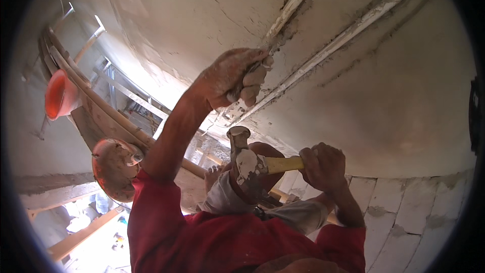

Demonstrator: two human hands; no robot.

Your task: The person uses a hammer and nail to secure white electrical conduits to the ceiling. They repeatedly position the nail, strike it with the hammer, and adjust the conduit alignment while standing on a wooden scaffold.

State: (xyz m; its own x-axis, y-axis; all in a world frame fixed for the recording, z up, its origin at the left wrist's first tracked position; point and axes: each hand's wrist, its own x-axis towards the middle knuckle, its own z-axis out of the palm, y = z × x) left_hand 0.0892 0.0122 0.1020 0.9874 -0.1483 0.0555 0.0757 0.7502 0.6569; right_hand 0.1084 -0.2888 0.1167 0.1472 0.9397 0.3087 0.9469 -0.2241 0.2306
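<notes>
My left hand (237,78) is raised to the plastered wall (399,106), its fingers pinched together. Whatever they hold is too small to make out. The fingertips are at the lower visible end of a whitish pipe or conduit (298,5) set in a rough groove. Alongside it runs a second whitish conduit (333,55). Closed round the yellow handle of a hammer (283,165), my right hand (325,167) is lower and to the right. The hammer's plaster-smeared head points left, below my left hand and apart from the wall.
Curved wooden boards (126,125) run along the left. An orange bowl (56,96) is at their far end, and a plaster-smeared orange basin (112,164) lies nearer. Pale block masonry (399,217) is at the lower right. Timber bars (86,230) cross a bright gap at lower left.
</notes>
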